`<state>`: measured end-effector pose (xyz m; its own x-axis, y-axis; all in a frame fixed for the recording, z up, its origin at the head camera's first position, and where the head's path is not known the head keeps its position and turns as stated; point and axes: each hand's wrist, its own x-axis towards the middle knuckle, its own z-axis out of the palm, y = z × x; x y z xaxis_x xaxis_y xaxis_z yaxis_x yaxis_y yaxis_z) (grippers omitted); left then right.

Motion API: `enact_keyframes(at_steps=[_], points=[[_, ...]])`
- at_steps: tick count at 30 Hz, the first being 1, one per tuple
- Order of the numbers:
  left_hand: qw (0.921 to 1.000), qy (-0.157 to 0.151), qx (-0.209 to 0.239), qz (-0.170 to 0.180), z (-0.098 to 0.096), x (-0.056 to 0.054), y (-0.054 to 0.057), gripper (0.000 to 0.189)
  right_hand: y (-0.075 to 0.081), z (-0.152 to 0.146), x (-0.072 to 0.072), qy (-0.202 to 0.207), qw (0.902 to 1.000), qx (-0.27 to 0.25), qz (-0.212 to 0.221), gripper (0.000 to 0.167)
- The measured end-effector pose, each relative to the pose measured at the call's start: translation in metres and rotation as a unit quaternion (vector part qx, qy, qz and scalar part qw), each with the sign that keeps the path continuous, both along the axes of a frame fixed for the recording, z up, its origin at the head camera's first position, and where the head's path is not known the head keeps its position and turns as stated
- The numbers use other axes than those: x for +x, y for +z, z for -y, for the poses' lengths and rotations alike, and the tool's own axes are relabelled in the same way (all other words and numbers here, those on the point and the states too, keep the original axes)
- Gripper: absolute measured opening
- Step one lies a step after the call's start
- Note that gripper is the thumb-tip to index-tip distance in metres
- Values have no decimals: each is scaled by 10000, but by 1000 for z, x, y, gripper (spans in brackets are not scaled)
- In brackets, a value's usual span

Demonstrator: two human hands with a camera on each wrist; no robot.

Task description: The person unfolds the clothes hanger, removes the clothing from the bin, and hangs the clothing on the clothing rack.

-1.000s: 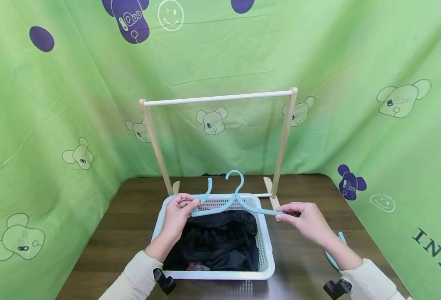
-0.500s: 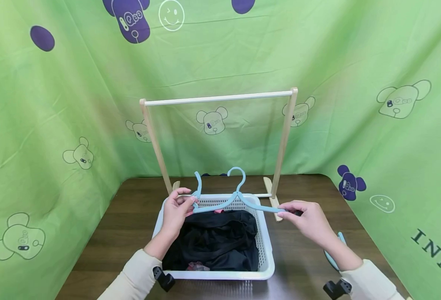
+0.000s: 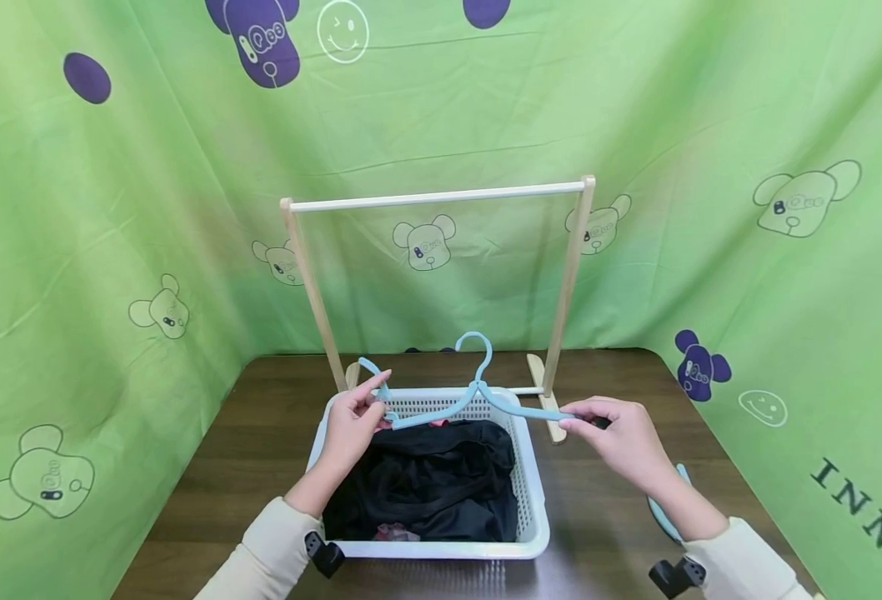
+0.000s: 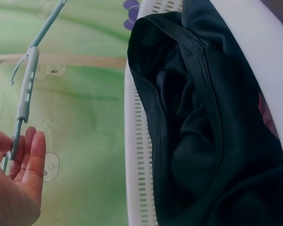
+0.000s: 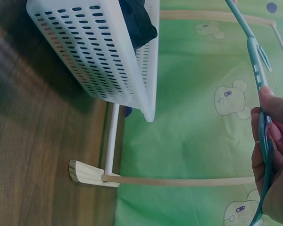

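Observation:
A light blue clothes hanger (image 3: 441, 412) is held between both hands above the basket, its hook pointing up. My left hand (image 3: 347, 429) pinches its left end, where a short curved blue piece (image 3: 369, 367) sticks up past the fingers; the index finger is stretched out. At the other end, my right hand (image 3: 613, 433) grips the hanger between thumb and fingers. In the right wrist view a curved end piece (image 5: 266, 165) of the hanger runs down along the right palm. Black clothing (image 3: 441, 483) lies in the white basket (image 3: 441, 551) below.
Behind the basket stands a wooden rack with a white top rail (image 3: 441, 198). A second blue hanger (image 3: 664, 518) lies on the brown table (image 3: 208, 500) at the right, partly hidden by the right forearm. Green printed cloth (image 3: 441, 108) surrounds the table.
The curved piece at the hanger's left end has swung leftward, and the left index finger has stretched out. The hanger has risen slightly; the right hand has barely moved.

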<state>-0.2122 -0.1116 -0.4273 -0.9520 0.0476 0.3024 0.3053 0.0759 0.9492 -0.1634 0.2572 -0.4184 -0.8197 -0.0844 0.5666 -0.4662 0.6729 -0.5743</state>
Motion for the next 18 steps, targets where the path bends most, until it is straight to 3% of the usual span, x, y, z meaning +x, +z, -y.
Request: enact_keyframes(at_steps=[6, 13, 16, 18], points=[[9981, 89, -553, -262, 3, -2, -2, 37, 2, -3, 1, -213, 9998, -67, -10, 14], [9955, 244, -897, -160, 6, -2, -3, 58, 1, -4, 3, -308, 9993, -222, -21, 14], [9914, 463, -1129, -464, 5, -3, -4, 53, 0, -3, 3, -285, 9992, -275, -66, 15], [9834, 713, -1465, -794, 4, -3, -5, 49, 0, -2, 2, -274, 9991, -301, -80, 15]])
